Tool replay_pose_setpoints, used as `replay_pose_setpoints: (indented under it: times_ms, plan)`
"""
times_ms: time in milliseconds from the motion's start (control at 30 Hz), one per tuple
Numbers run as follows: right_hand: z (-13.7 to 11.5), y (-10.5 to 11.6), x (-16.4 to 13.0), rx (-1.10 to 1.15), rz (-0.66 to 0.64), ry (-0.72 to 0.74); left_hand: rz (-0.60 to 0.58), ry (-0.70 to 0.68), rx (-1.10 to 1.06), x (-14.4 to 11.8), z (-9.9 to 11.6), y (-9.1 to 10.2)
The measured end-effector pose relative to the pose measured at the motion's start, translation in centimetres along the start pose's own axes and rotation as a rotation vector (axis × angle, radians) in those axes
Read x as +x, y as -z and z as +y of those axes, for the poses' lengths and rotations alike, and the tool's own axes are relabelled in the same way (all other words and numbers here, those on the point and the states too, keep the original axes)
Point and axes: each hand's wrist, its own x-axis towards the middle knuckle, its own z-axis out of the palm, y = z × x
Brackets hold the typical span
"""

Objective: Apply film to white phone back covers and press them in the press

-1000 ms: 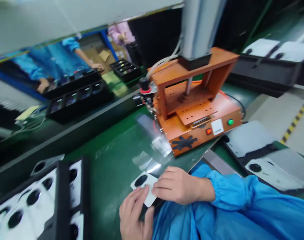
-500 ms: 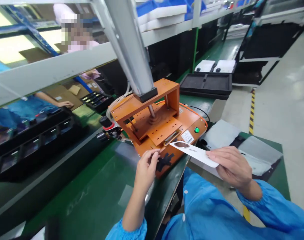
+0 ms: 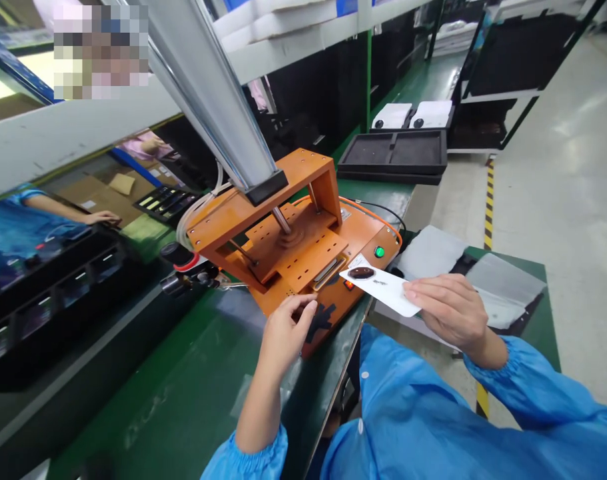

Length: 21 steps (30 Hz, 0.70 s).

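My right hand (image 3: 450, 310) grips the near end of a white phone back cover (image 3: 390, 297), thumb on top. At the cover's far end is a dark oval camera area, with small dark print beside it. The cover is held tilted above the front corner of an orange pneumatic press (image 3: 368, 240). My left hand (image 3: 286, 330) is at the press's front left edge, beside black tape (image 3: 320, 320). Its thumb and forefinger are curled close together; whatever may be between them cannot be made out. Under the press plate, a metal-edged slot (image 3: 328, 269) shows.
A green button (image 3: 379, 252) is on the press. Plastic-covered pieces (image 3: 506, 287) lie to the right. Behind stand black trays (image 3: 393, 157) and white covers (image 3: 433, 113). Across the bench, a co-worker's hand (image 3: 103, 218) is by black racks (image 3: 48, 300). A grey cylinder (image 3: 218, 87) rises above the press.
My view has shifted, so the press appears further left. The white cover is turned more toward me, showing more of its face. The left hand stays by the press edge.
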Motion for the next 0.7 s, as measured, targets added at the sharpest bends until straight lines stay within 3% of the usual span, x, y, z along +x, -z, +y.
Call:
replay_pose_setpoints:
  times_ms: [700]
  plan:
    - [0.28, -0.26, -0.73, -0.045, 0.015, -0.007, 0.103, 0.057, 0.142, 0.34, 0.53, -1.06]
